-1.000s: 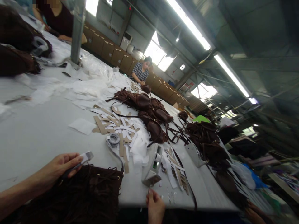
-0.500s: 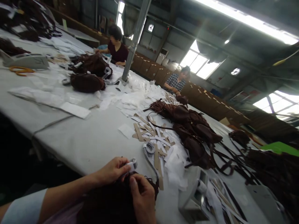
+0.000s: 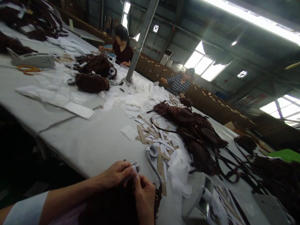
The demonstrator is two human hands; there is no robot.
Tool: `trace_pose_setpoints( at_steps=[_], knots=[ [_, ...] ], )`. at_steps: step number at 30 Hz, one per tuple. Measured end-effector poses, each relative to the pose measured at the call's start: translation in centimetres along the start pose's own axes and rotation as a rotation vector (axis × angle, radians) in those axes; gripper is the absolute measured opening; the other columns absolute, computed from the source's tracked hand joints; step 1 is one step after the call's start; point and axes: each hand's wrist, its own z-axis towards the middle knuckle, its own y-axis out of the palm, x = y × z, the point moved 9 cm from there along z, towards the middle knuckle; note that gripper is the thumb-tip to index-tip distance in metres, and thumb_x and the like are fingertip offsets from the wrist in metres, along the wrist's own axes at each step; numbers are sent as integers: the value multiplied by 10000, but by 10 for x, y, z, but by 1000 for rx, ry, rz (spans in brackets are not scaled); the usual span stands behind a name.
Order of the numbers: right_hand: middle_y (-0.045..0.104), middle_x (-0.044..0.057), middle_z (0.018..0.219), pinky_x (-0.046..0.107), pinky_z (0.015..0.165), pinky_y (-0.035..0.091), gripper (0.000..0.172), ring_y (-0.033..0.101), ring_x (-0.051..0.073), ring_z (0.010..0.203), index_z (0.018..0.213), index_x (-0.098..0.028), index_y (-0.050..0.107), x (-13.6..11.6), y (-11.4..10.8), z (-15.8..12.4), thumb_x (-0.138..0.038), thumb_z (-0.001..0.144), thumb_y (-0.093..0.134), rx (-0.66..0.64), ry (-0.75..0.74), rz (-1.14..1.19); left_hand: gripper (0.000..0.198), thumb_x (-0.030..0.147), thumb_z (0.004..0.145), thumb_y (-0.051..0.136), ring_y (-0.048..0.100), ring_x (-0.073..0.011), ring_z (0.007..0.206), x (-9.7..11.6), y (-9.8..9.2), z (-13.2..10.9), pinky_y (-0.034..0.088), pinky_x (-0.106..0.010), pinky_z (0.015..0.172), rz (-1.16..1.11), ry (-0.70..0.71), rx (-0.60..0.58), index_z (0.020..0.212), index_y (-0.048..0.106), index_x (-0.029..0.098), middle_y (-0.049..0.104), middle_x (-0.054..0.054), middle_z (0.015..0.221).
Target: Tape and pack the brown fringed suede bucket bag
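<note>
At the table's near edge my left hand (image 3: 119,173) is closed, thumb and fingers pinching a small rolled strap end (image 3: 136,166) with a pale wrapping round it. My right hand (image 3: 144,189) meets it from the other side, its thumb and forefinger pinched on the same wrapping. Below both hands lies a dark brown bag (image 3: 112,206), mostly in shadow. Another coiled grey-wrapped strap (image 3: 152,152) rests on the table to the right of my hands and runs down toward the bag.
Cardboard and paper strips (image 3: 159,137) lie beyond my hands. Several brown bags (image 3: 199,143) are heaped at right, near a tape dispenser (image 3: 197,200). Orange-handled scissors (image 3: 29,69) lie far left by another dispenser (image 3: 35,60). A metal post (image 3: 142,40) rises mid-table; two people work beyond.
My right thumb and forefinger have moved up from the bag's edge onto the strap's wrapping, close to my left fingers. The view has shifted slightly; the far person in checks has raised a hand.
</note>
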Motion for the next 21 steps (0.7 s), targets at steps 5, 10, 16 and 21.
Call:
trace_pose_setpoints(
  at_steps=[5,10,16,21],
  knots=[
    [585,-2,542,226,522,409,386,508,135,535,668,-147,674,1,12,-1,-494,810,581,-20,7,151,424,564,829,519,355,-68,390,-9,-3,3,237,-207,415,-161,-23,104,717,546,155,468,52,462],
    [649,15,639,213,533,416,308,505,113,549,803,-131,706,23,20,0,-432,775,645,-42,80,388,410,541,825,551,441,-93,450,-19,0,5,305,-219,482,-436,-41,126,678,534,158,478,33,465],
    [688,48,689,238,523,469,375,576,143,555,867,-111,706,52,1,1,-451,710,689,146,151,418,430,568,782,599,328,-63,424,-21,-17,5,287,-206,466,-611,-96,190,665,529,160,406,59,444],
    [715,83,767,264,609,526,407,661,205,691,998,-124,690,19,-32,-20,-465,800,591,438,-34,87,398,537,782,613,322,-55,419,-17,-26,3,271,-181,432,-520,-17,323,686,518,163,413,67,463]
  ],
)
